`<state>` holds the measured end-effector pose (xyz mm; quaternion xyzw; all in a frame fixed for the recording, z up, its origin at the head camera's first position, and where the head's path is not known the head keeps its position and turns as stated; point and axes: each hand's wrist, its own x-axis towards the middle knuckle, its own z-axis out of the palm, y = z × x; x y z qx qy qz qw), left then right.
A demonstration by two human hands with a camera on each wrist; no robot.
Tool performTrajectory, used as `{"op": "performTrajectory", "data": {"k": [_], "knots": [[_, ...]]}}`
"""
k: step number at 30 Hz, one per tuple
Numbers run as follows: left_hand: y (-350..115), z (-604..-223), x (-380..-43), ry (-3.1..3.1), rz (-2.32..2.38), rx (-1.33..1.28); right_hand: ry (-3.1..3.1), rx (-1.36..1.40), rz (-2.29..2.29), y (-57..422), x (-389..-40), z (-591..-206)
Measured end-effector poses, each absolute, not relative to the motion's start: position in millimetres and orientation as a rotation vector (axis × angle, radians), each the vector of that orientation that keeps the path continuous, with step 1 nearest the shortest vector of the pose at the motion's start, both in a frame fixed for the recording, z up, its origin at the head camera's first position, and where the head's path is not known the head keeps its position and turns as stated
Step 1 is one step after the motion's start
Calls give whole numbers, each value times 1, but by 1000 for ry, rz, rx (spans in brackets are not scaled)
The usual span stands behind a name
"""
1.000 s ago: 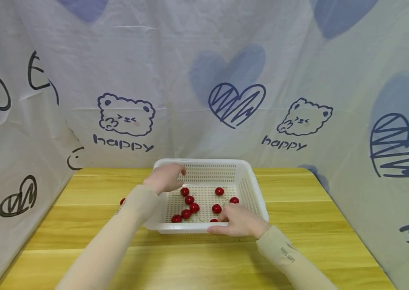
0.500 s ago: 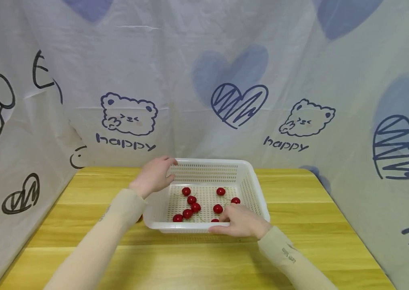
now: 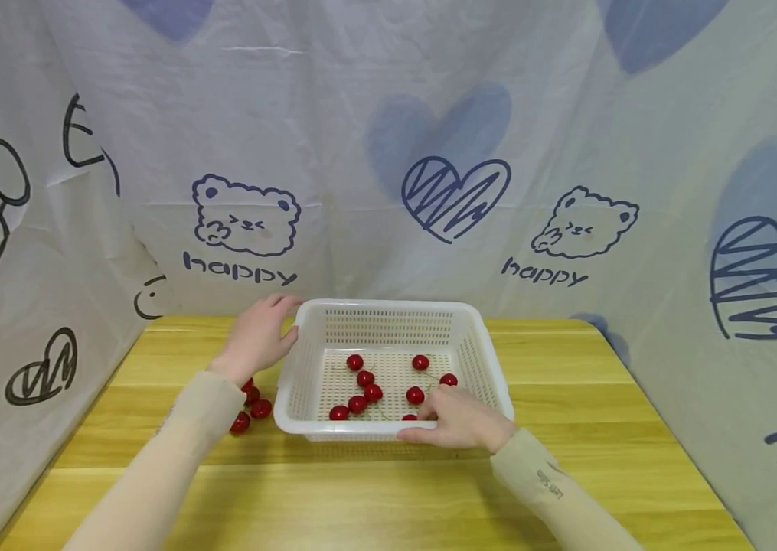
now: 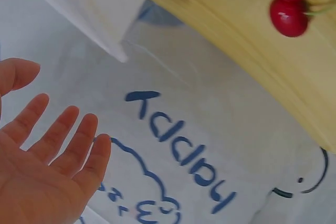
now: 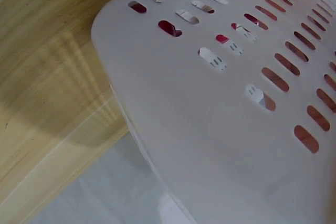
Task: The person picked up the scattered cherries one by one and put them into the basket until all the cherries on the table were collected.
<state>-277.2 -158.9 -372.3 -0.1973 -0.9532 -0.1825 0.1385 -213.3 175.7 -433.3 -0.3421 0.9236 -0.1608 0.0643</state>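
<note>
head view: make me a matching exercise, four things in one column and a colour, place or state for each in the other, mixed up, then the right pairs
Column one
1. left hand
2. right hand
3. basket
4. cherries

Column two
A. white, with slotted walls
B. red, some inside the basket and some outside it
C. grips the near rim
D. by the left side of the basket, holding nothing

Right pairs: 1-D, 2-C, 3-A, 4-B
</note>
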Motion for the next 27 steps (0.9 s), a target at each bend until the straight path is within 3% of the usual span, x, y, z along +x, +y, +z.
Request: {"op": "performTrajectory", "data": {"k": [14,27], "knots": [[-211,-407,-270,-2866,-500,-439,2777,-1014,-498,176,-213,-432],[-224,-439,-265,-3064,-479,-372,2778,-1020,-493,176,-214,-433]]}}
